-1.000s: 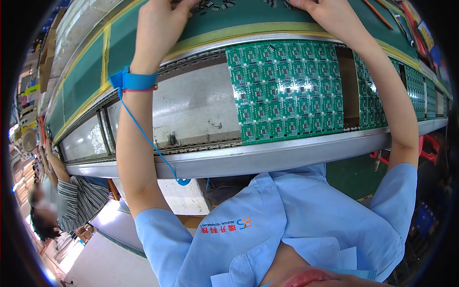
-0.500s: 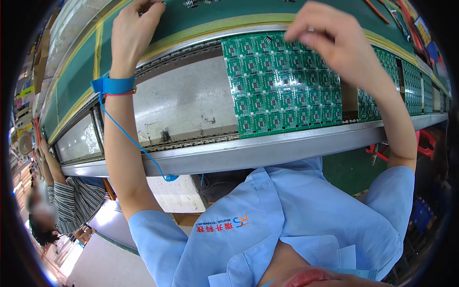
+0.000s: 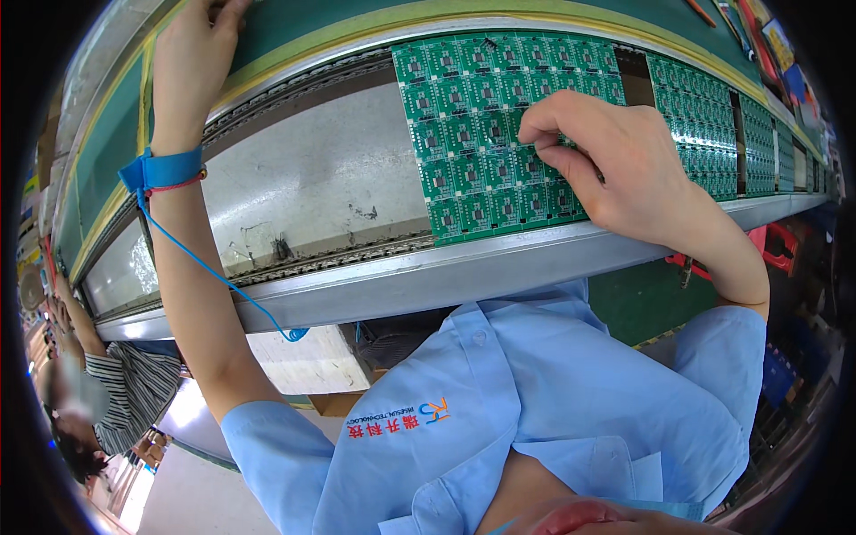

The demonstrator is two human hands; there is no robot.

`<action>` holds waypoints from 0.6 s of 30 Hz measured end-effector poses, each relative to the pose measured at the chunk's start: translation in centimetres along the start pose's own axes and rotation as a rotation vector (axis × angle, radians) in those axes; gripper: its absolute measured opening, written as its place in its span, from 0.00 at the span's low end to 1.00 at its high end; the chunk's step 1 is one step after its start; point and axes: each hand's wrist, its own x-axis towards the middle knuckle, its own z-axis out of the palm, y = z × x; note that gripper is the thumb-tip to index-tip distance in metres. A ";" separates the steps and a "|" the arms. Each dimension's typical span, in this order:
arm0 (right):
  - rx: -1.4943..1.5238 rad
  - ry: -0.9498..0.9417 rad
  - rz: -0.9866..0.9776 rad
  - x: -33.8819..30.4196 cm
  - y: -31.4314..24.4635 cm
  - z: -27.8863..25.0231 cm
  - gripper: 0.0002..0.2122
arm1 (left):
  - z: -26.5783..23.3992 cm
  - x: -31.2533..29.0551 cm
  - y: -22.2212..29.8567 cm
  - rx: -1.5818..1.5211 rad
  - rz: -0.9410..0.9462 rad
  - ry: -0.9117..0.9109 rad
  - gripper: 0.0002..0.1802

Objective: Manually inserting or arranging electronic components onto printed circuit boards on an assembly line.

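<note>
A green circuit-board panel with a grid of repeated small circuits lies on the conveyor rails in front of me. My right hand hovers over its right half, thumb and forefinger pinched; whatever sits between the fingertips is too small or hidden to make out. A small dark pinned part sits on the panel's far row. My left hand is over the green bench beyond the conveyor, its fingers curled and partly cut off by the upper edge. A blue wrist strap with a coiled cord circles my left wrist.
More circuit-board panels line the conveyor to the right. The near metal rail runs between me and the panel. A green bench mat with yellow tape lies beyond. At far left another person in a striped sleeve is at the line.
My right hand has come nearer, from the panel's far edge to over its middle. The left hand has shifted left and up. The whole view has shifted slightly.
</note>
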 end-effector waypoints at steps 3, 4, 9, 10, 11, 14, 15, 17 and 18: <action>-0.083 0.059 -0.018 0.2 0.0 -0.1 0.11 | 0.2 0.0 -0.7 -0.179 -0.051 -0.020 0.13; -0.076 0.046 -0.009 0.4 0.0 -0.1 0.11 | 0.1 0.0 -0.9 -0.178 -0.053 -0.018 0.13; -0.081 0.012 0.031 0.4 0.1 -0.6 0.11 | -1.0 -0.7 7.6 -0.167 -0.252 -0.028 0.09; -0.093 0.018 0.024 0.4 0.1 -0.6 0.12 | -1.4 -0.9 8.0 -0.163 -0.255 -0.025 0.09; -0.105 0.024 0.018 0.4 0.1 -0.6 0.12 | -1.6 -0.9 8.2 -0.190 -0.254 -0.017 0.10; -0.093 0.065 -0.025 0.3 0.8 0.3 0.12 | -1.7 -1.0 8.5 -0.233 -0.277 -0.001 0.10; -0.096 0.065 -0.021 0.2 0.9 0.3 0.12 | -1.5 -0.9 8.6 -0.250 -0.301 0.007 0.10; -0.105 0.048 -0.031 0.3 0.7 0.2 0.12 | -1.6 -1.1 6.7 -0.314 -0.264 0.017 0.10; -0.094 0.050 -0.044 0.5 0.5 0.3 0.12 | -2.0 -1.4 5.7 -0.375 -0.227 0.029 0.10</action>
